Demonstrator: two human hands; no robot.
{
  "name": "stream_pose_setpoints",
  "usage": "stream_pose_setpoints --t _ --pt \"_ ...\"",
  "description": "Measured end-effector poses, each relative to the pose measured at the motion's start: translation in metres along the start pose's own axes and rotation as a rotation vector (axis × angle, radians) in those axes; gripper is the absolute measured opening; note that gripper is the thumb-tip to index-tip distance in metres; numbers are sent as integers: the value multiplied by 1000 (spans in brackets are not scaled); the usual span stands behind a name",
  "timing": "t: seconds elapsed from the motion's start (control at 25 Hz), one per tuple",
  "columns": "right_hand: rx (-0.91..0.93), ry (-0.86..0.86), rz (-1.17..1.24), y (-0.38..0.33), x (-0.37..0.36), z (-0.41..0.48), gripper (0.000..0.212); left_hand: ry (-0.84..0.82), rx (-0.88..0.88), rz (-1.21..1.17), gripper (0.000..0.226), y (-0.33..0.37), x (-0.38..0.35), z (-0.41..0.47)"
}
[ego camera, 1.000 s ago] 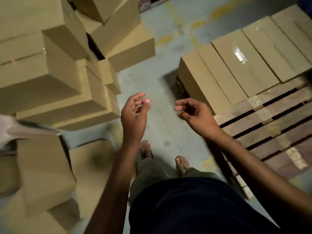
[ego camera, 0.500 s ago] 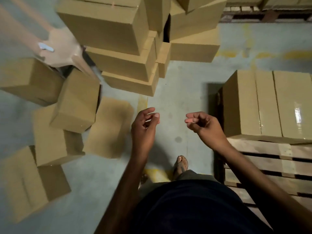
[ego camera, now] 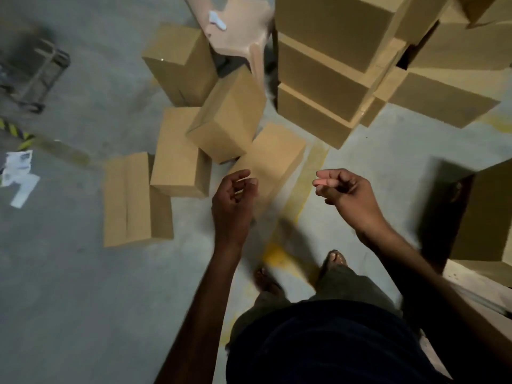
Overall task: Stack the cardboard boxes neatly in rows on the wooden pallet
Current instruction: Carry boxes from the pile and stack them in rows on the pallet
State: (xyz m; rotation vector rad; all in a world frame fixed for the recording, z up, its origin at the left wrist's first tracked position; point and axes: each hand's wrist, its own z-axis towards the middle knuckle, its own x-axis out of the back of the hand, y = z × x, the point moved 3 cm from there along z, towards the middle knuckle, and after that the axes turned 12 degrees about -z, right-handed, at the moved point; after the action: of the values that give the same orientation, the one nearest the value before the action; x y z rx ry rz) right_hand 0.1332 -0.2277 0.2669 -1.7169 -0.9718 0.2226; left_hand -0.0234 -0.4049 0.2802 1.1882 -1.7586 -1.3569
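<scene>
Nearest the camera, the left hand [ego camera: 234, 198] and right hand [ego camera: 347, 195] hang apart above the concrete floor [ego camera: 83, 286] - fingers loosely curled, each holding nothing. At the right edge, the wooden pallet [ego camera: 471, 282] carries a loaded box [ego camera: 487, 214] at its corner. Just beyond the left hand, loose cardboard boxes [ego camera: 177, 151] lie scattered on the floor, with one tilted box [ego camera: 227, 115] resting on others. Farther off stands a tall box stack [ego camera: 327, 79] - a pink plastic chair [ego camera: 241, 23] beside it. A blurred hand truck [ego camera: 36, 76] sits far left.
</scene>
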Motion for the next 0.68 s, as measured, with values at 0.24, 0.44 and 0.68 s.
stream_pose_setpoints --t 0.24,0.44,0.68 --pt "20 -133 -61 -32 -97 5 25 99 45 -61 20 0 87 30" --pt "16 -147 -69 -57 -153 52 21 147 40 -93 22 4 129 76" --pt "68 -279 -191 -97 -244 106 19 230 40 -73 25 9 197 144"
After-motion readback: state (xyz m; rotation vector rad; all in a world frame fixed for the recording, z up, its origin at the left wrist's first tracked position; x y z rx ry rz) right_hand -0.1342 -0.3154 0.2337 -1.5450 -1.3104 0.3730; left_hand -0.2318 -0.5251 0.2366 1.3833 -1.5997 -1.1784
